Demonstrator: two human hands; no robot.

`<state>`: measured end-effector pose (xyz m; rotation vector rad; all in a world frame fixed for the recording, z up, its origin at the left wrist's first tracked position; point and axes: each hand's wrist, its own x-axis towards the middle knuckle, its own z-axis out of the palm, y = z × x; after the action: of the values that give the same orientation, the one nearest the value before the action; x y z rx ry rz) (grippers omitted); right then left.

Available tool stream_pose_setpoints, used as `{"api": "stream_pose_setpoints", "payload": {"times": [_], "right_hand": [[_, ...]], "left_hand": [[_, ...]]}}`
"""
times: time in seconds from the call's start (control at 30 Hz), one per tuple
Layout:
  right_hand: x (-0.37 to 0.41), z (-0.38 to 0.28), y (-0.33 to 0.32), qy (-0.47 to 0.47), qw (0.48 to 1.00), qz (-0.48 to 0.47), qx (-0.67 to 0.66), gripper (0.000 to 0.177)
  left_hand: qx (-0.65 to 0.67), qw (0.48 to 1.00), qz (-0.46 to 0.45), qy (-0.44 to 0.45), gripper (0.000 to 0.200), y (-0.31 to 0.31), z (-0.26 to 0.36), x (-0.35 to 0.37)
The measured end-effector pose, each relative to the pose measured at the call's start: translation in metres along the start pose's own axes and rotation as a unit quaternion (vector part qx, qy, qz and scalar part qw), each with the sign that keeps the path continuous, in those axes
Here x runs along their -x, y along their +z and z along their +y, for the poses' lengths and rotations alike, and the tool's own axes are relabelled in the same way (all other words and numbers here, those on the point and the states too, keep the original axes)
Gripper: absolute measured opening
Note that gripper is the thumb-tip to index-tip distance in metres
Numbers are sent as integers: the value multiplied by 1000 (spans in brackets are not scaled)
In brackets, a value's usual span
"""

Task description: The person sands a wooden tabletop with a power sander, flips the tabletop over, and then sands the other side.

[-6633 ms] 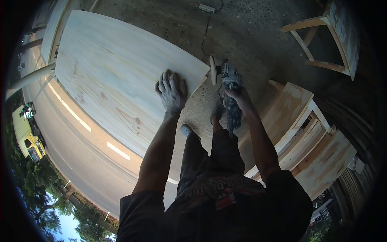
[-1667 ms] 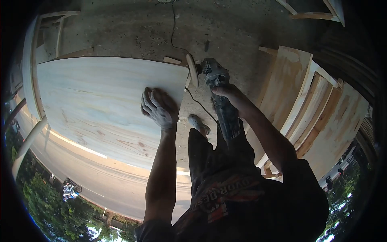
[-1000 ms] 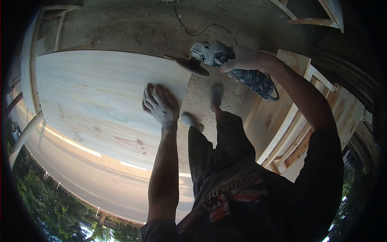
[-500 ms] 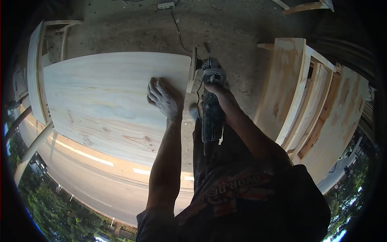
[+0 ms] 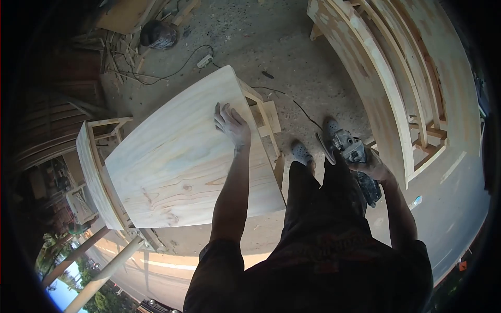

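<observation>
My left hand, pale with dust, rests on a large wooden panel, its fingers spread. The panel is light pine with knots and grain showing, and wooden legs show under its right end. Off to the right of the panel, my right hand is wrapped round the body of an angle grinder. A flat disc on the grinder's head is turned edge-on, apart from the wood. The grinder hangs beside my right leg.
A power cord crosses the concrete floor towards a white power strip. More wooden furniture stands on the right, and another piece adjoins the panel's left end. A dark bucket sits among wood scraps.
The grinder has moved away from the panel's right edge, down and to the right beside my leg. My left hand still lies on the panel. The view has turned.
</observation>
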<state>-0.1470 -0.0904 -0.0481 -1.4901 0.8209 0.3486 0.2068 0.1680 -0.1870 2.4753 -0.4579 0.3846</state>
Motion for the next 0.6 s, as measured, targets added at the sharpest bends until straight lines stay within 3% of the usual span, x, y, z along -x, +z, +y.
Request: {"api": "stream_pose_setpoints", "payload": {"times": [0.07, 0.17, 0.2, 0.27, 0.4, 0.6], "right_hand": [[38, 47, 13, -24, 999, 28, 16, 49], [87, 101, 41, 32, 995, 43, -81, 50], [102, 119, 55, 40, 989, 59, -132, 48], [116, 155, 79, 49, 977, 84, -188, 46], [143, 205, 143, 40, 947, 101, -302, 33], [157, 253, 266, 16, 905, 166, -391, 35]], "left_hand": [[34, 989, -71, 122, 25, -37, -5, 43], [47, 933, -207, 292, 24, -88, -20, 115], [46, 930, -209, 299, 24, -100, -26, 135], [91, 860, -321, 386, 29, -115, -34, 166], [61, 804, -330, 491, 29, -113, -38, 168], [68, 796, -331, 503, 15, -109, -36, 174]]}}
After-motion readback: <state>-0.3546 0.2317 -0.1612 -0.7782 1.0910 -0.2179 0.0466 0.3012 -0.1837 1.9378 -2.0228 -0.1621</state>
